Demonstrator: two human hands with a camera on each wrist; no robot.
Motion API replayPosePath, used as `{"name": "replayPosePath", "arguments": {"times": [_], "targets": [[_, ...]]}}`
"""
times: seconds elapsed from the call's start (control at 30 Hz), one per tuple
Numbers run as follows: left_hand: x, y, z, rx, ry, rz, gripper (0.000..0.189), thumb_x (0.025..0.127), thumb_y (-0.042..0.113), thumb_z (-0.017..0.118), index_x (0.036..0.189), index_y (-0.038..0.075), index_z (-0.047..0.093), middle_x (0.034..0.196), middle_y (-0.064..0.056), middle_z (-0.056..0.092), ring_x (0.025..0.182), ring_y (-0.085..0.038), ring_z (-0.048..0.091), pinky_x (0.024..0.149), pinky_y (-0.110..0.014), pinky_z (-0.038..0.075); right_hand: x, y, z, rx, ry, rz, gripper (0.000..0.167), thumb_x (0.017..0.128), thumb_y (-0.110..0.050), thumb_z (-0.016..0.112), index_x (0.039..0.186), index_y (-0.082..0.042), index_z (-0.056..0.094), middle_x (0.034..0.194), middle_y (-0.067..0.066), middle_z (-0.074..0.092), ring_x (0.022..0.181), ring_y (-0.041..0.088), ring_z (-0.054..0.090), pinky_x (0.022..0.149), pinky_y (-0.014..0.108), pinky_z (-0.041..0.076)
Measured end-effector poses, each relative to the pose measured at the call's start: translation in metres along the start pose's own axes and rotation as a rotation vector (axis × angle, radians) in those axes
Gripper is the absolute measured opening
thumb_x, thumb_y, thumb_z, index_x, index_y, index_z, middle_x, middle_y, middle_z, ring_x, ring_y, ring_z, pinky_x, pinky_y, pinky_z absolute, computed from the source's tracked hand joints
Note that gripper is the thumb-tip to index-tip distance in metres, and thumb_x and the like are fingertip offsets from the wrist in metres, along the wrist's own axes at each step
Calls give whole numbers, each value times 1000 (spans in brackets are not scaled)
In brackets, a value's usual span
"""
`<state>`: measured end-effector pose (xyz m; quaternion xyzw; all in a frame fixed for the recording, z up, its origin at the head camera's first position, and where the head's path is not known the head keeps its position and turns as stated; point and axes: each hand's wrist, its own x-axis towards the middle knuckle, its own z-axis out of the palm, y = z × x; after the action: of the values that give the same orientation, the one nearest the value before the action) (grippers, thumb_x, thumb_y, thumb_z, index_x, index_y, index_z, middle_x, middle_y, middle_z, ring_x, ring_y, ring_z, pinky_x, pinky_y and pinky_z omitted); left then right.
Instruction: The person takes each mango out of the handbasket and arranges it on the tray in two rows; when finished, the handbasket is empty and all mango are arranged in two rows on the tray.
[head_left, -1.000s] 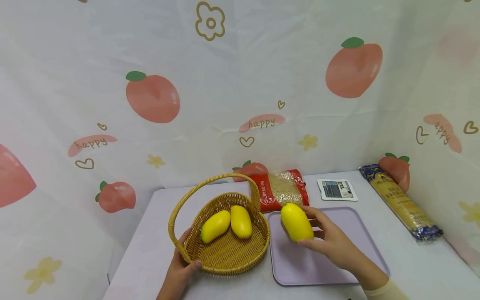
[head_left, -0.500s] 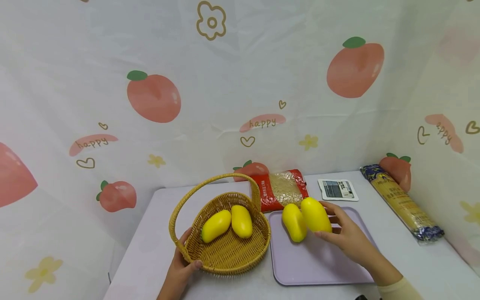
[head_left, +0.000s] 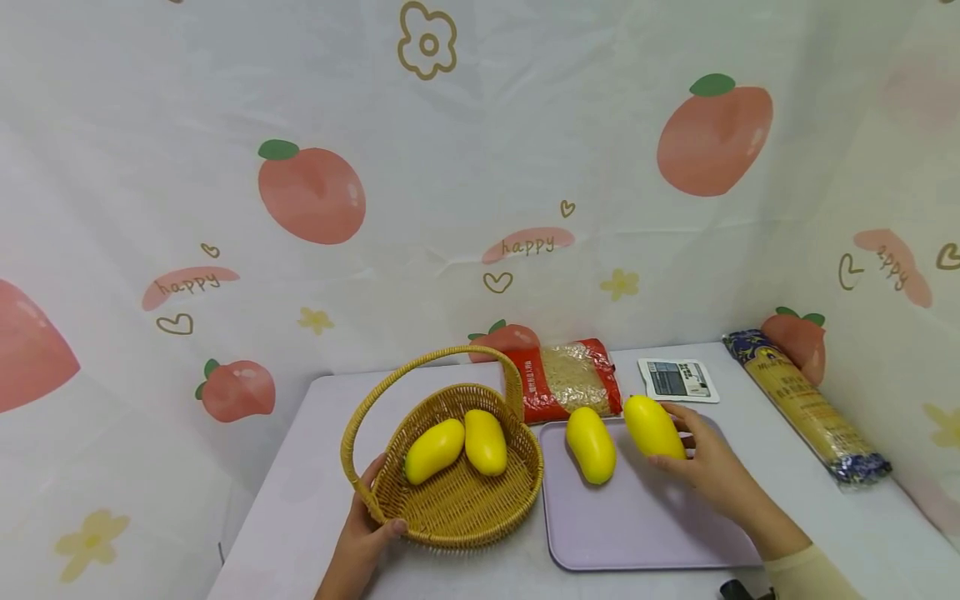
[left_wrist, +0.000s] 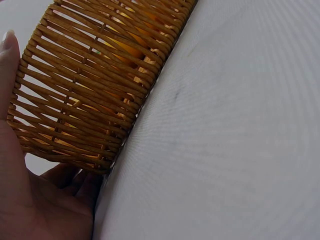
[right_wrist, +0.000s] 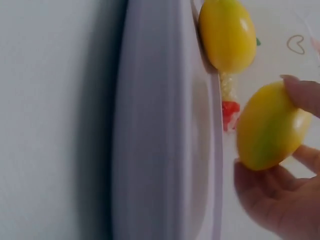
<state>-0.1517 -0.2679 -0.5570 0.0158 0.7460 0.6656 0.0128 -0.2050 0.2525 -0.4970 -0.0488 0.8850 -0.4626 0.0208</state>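
Note:
My right hand grips a yellow mango between thumb and fingers, held over the right part of the lilac tray. To its left, a second mango lies on the tray. In the right wrist view the held mango shows a greenish patch. My left hand holds the near left rim of a wicker basket, thumb over the rim and fingers around the outside. Two more mangoes lie in the basket. The left wrist view shows the woven basket wall standing on the white table.
Behind the tray lies a red bag of grain-like food. A small white packet is to its right. A long noodle packet lies along the right wall. The basket's tall handle arches over its left and back. A dark object shows near the right sleeve.
My right hand has carried its mango rightward across the tray, away from the other mango, which now shows fully. The left hand and basket have stayed in place.

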Motion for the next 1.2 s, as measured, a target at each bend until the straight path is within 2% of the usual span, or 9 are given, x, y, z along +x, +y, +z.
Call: {"name": "replayPosePath", "arguments": {"times": [0.23, 0.47, 0.7, 0.93, 1.2], "targets": [[0, 2, 1, -14, -6, 5, 92, 103, 9, 79, 174, 34, 25, 179, -11, 10, 159, -38, 14, 107, -12, 36, 6, 9, -2, -53, -30, 78, 89, 93, -15, 90, 158, 13, 36, 140, 37, 53, 115, 46, 60, 96, 62, 55], [-1, 3, 2, -7, 2, -6, 91, 103, 9, 78, 174, 34, 26, 179, -11, 11, 158, -37, 18, 106, -13, 38, 10, 12, -1, -80, -11, 84, 87, 95, -15, 88, 157, 17, 35, 145, 41, 46, 123, 54, 56, 100, 66, 52], [-2, 4, 2, 2, 10, -9, 91, 103, 10, 79, 173, 35, 27, 179, -10, 13, 153, -16, 30, 107, -16, 40, 14, 13, 3, -152, 20, 53, 84, 93, -18, 89, 153, 18, 41, 142, 42, 50, 122, 54, 56, 99, 67, 52], [-1, 3, 2, -19, -1, -3, 92, 102, 8, 79, 173, 34, 27, 179, -10, 11, 158, -36, 18, 107, -15, 39, 15, 11, 4, -192, 42, 60, 85, 92, -19, 91, 151, 18, 43, 137, 41, 53, 118, 53, 58, 96, 65, 53], [-1, 2, 2, -25, -1, -1, 92, 102, 9, 79, 173, 34, 27, 179, -10, 11, 159, -37, 16, 107, -16, 40, 15, 9, 5, -196, 44, 68, 85, 94, -23, 89, 152, 19, 41, 135, 41, 54, 119, 55, 58, 97, 66, 54]]}}
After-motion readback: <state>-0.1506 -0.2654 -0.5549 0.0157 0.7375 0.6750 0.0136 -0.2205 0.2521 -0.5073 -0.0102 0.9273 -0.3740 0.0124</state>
